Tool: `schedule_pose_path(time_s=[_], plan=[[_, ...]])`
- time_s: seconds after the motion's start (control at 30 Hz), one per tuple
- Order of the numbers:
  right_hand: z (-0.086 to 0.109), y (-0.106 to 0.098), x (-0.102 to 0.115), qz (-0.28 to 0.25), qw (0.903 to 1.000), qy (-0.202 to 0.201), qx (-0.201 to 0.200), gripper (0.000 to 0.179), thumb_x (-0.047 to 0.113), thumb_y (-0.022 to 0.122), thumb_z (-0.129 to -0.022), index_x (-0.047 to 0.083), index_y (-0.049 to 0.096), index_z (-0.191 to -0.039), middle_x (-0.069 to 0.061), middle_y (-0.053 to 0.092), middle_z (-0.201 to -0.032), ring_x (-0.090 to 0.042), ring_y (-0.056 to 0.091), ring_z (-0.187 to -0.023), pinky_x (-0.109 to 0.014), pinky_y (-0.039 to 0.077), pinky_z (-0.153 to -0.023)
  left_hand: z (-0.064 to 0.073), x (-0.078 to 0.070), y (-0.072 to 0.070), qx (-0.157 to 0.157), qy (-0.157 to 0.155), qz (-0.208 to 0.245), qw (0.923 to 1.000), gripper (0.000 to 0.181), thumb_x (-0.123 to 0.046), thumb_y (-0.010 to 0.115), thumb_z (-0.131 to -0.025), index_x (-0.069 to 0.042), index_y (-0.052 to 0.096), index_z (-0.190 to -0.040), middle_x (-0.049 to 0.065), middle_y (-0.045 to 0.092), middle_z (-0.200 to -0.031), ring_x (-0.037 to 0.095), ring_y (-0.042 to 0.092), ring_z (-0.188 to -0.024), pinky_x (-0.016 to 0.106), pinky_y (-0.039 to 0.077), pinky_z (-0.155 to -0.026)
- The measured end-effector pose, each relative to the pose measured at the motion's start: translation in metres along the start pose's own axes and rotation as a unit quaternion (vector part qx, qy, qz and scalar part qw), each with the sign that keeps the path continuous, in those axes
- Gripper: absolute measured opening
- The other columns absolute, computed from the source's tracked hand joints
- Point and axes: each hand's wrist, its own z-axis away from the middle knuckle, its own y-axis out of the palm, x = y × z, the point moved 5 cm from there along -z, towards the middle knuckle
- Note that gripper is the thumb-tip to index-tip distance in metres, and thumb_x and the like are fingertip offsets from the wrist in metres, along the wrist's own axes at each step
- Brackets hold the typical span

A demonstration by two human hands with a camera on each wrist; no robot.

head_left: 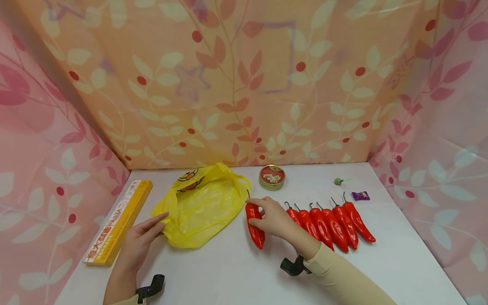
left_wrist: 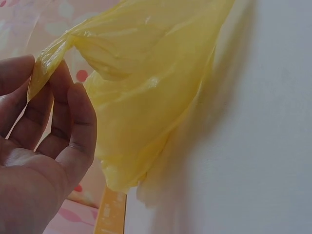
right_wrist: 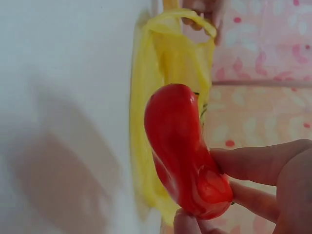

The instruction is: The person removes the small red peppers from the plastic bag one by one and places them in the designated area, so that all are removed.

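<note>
My left hand pinches the near left edge of a yellow plastic bag, whose mouth gapes toward me. In the left wrist view the bag's edge sits between thumb and fingers. A shiny red chili pepper with a dark stem is gripped by my right hand, just right of the bag. The right wrist view shows that pepper held at its stem half by the fingertips, overlapping the bag behind it. Several similar red peppers lie in a row beyond my right wrist, partly covered by the forearm.
A yellow pasta box lies along the table's left side. Behind the peppers are a round red-and-gold tin, a small green lollipop and a purple wrapped candy. Floral curtains close off the back and sides.
</note>
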Motion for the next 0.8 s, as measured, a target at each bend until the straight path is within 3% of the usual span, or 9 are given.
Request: schedule_pose_path(time_s=[0.13, 0.37, 0.57, 0.8], plan=[[0.015, -0.006, -0.018, 0.004, 0.9994, 0.027, -0.024, 0.057, 0.025, 0.080, -0.086, 0.030, 0.061, -0.139, -0.006, 0.060, -0.119, -0.023, 0.056, -0.099, -0.029, 0.058, -0.064, -0.001, 0.000, -0.001, -0.001, -0.012, -0.004, 0.9999, 0.051, -0.030, 0.064, -0.100, -0.002, 0.056, -0.142, -0.011, 0.066, -0.133, 0.000, 0.063, -0.110, 0.016, 0.054, -0.091], [0.029, -0.008, -0.043, 0.091, 0.9935, 0.026, -0.064, 0.057, 0.021, 0.079, -0.087, 0.025, 0.060, -0.141, -0.009, 0.057, -0.129, -0.027, 0.058, -0.111, -0.048, 0.061, -0.081, -0.003, 0.002, 0.001, 0.003, -0.016, 0.008, 0.9998, 0.052, -0.029, 0.064, -0.100, -0.001, 0.055, -0.143, -0.011, 0.065, -0.134, 0.000, 0.062, -0.112, 0.015, 0.053, -0.091], [0.031, -0.011, -0.057, 0.173, 0.9815, 0.004, -0.083, 0.056, 0.025, 0.081, -0.085, 0.024, 0.063, -0.137, -0.011, 0.058, -0.130, -0.029, 0.052, -0.115, -0.048, 0.059, -0.084, -0.006, 0.000, 0.003, 0.004, -0.017, -0.002, 0.9998, 0.052, -0.030, 0.064, -0.100, -0.001, 0.056, -0.142, -0.011, 0.065, -0.134, 0.000, 0.063, -0.111, 0.015, 0.054, -0.091], [0.023, -0.010, -0.068, 0.213, 0.9746, 0.005, -0.068, 0.053, 0.033, 0.082, -0.084, 0.023, 0.066, -0.134, -0.012, 0.053, -0.138, -0.032, 0.045, -0.124, -0.048, 0.058, -0.088, -0.004, 0.002, 0.002, 0.007, -0.008, 0.009, 0.9999, 0.052, -0.029, 0.064, -0.100, 0.001, 0.056, -0.142, -0.015, 0.066, -0.130, -0.001, 0.063, -0.110, 0.015, 0.054, -0.090]])
